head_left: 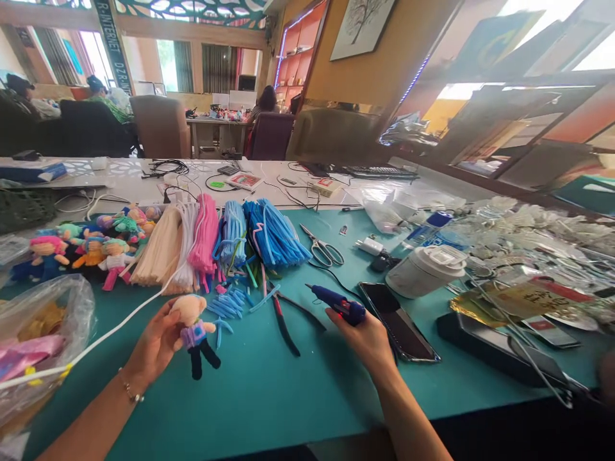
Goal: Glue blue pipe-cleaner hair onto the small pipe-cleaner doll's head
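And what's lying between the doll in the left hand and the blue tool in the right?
In the head view, pliers with spread handles lie between the doll and the blue tool, with short blue pieces nearer the doll.

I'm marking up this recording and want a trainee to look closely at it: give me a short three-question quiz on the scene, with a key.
1. Multiple choice: what does the right hand hold?
A) scissors
B) a blue tool with a pointed tip
C) a phone

2. True or false: the pliers lie on the green surface, between the two hands.

3. Fill in the colour: the doll in the left hand has ____ legs.

Key: 1. B; 2. True; 3. black
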Action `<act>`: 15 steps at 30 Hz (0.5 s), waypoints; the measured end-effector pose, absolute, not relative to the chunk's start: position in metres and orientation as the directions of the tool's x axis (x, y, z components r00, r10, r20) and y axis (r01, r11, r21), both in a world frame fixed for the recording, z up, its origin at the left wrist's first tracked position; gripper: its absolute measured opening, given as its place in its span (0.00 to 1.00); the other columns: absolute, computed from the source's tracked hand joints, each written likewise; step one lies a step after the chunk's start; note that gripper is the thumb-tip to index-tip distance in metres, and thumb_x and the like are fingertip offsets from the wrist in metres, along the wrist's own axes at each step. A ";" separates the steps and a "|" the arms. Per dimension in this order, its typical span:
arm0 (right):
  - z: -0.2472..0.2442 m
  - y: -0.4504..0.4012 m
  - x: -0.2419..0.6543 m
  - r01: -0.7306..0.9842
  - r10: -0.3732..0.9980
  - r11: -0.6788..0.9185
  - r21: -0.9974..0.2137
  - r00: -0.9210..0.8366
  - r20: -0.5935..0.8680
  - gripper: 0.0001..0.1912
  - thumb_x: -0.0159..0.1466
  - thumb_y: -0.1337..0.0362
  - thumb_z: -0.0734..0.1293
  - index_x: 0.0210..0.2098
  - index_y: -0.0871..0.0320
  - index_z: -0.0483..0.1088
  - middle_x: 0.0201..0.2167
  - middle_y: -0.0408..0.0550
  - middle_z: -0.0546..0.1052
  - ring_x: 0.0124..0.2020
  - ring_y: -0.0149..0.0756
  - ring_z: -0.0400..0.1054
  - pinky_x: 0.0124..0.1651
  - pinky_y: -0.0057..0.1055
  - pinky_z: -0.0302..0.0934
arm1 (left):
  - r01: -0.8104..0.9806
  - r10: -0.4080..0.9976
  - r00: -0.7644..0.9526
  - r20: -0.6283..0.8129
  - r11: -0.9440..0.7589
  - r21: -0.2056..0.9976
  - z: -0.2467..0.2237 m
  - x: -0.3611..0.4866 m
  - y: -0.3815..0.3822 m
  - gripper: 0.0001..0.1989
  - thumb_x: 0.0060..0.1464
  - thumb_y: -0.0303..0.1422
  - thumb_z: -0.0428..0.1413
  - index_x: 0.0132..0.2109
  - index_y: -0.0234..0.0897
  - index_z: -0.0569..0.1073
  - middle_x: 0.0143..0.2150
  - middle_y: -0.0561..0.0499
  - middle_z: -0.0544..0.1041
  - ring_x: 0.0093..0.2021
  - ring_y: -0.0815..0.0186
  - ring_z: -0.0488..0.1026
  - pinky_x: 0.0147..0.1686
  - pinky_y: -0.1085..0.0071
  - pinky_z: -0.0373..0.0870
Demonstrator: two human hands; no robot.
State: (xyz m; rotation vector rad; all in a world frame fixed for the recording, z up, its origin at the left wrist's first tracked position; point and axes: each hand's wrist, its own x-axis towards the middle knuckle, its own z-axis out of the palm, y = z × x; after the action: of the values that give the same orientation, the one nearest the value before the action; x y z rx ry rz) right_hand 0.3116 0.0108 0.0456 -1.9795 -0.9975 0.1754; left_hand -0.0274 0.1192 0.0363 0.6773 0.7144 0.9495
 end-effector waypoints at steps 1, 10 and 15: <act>0.044 0.011 0.313 0.582 0.701 -0.295 -0.758 0.671 0.243 0.17 0.47 0.48 0.69 0.19 0.55 0.68 0.13 0.39 0.65 0.17 0.34 0.59 0.20 0.30 0.53 | -0.469 0.885 0.399 -0.239 0.421 0.776 0.037 -0.027 0.119 0.16 0.45 0.35 0.64 0.42 0.33 0.76 0.43 0.40 0.81 0.27 0.65 0.76 0.17 0.76 0.63; 0.037 0.018 0.319 0.595 0.690 -0.351 -0.723 0.687 0.230 0.20 0.47 0.44 0.68 0.22 0.56 0.71 0.14 0.43 0.70 0.19 0.38 0.64 0.22 0.32 0.56 | -0.427 0.866 0.424 -0.266 0.450 0.784 0.032 -0.028 0.122 0.16 0.44 0.37 0.63 0.40 0.35 0.75 0.43 0.42 0.81 0.28 0.61 0.78 0.19 0.73 0.67; 0.044 0.012 0.320 0.610 0.699 -0.355 -0.708 0.676 0.232 0.27 0.47 0.45 0.69 0.39 0.57 0.74 0.26 0.47 0.77 0.26 0.43 0.70 0.29 0.35 0.62 | -0.441 0.860 0.438 -0.261 0.459 0.772 0.030 -0.027 0.122 0.15 0.43 0.37 0.62 0.40 0.36 0.75 0.41 0.44 0.82 0.31 0.57 0.80 0.31 0.64 0.74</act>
State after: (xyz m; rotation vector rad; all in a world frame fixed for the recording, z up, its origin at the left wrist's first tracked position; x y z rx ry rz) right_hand 0.3196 0.0120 0.0440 -2.0730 -1.0060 0.1390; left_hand -0.0270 0.1219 0.0296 0.6810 0.7159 0.8911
